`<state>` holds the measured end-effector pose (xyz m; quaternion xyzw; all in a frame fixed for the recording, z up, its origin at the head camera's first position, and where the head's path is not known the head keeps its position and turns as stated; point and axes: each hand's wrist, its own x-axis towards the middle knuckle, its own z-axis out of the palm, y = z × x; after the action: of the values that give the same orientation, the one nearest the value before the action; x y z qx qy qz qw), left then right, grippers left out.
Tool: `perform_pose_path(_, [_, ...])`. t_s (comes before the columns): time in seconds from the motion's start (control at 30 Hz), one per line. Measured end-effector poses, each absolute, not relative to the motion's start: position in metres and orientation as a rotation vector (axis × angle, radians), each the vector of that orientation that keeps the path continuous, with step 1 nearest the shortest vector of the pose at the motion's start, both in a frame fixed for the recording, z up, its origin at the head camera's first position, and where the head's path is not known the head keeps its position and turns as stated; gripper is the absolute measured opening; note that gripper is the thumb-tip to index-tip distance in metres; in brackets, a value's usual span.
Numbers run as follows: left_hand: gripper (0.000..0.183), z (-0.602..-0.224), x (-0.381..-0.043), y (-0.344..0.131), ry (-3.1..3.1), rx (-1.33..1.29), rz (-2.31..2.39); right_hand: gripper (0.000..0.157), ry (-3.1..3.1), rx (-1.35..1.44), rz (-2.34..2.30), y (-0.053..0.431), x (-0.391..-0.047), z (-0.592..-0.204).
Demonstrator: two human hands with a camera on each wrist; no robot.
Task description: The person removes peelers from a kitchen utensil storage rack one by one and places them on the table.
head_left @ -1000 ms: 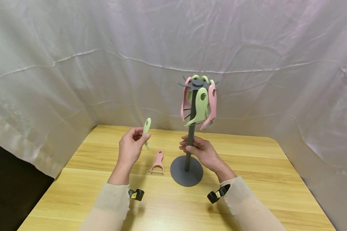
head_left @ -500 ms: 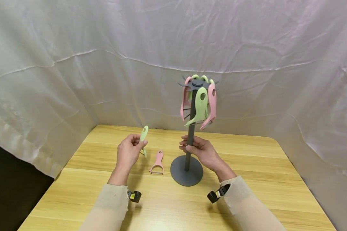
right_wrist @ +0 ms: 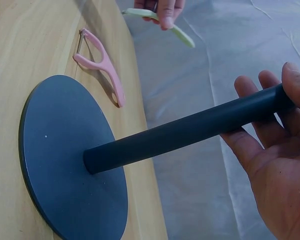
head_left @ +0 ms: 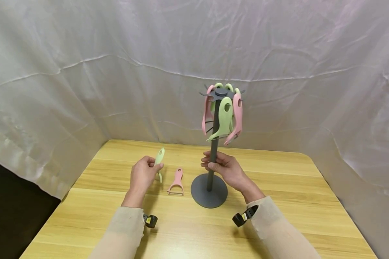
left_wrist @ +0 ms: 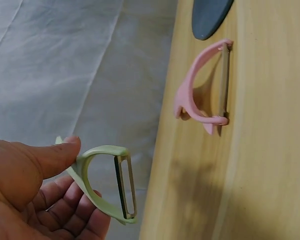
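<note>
My left hand (head_left: 143, 173) pinches a light green peeler (left_wrist: 104, 202) by its handle between thumb and fingers. The peeler's metal blade end points down, close over the table, left of a pink peeler (head_left: 179, 176) lying flat. My right hand (head_left: 228, 172) holds the pole (right_wrist: 190, 131) of a dark grey stand, thumb on one side and fingers behind. On the rack (head_left: 221, 92) at the top hang several pink and green peelers, including a green one (head_left: 225, 117) in front and a pink one (head_left: 238, 118) beside it. Those at the back are partly hidden.
The stand's round base (head_left: 209, 197) rests on the wooden table (head_left: 194, 233), just right of the pink peeler. Pale curtains (head_left: 149, 100) hang behind the table and along its sides. Black cameras (head_left: 150, 221) are strapped to both wrists.
My left hand has lowered the green peeler and moved slightly left with it. The right hand keeps its place on the pole, and the stand has not shifted.
</note>
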<state>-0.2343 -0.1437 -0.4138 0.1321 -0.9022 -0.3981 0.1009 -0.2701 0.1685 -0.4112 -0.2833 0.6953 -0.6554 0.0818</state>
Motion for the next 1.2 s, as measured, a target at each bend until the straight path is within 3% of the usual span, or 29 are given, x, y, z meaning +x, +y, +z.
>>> perform_pose_path(1.2, [0.036, -0.437, -0.243, -0.140, -2.991, 0.432, -0.844, 0.039, 2.083, -0.813, -1.957, 0.169, -0.270, -0.411])
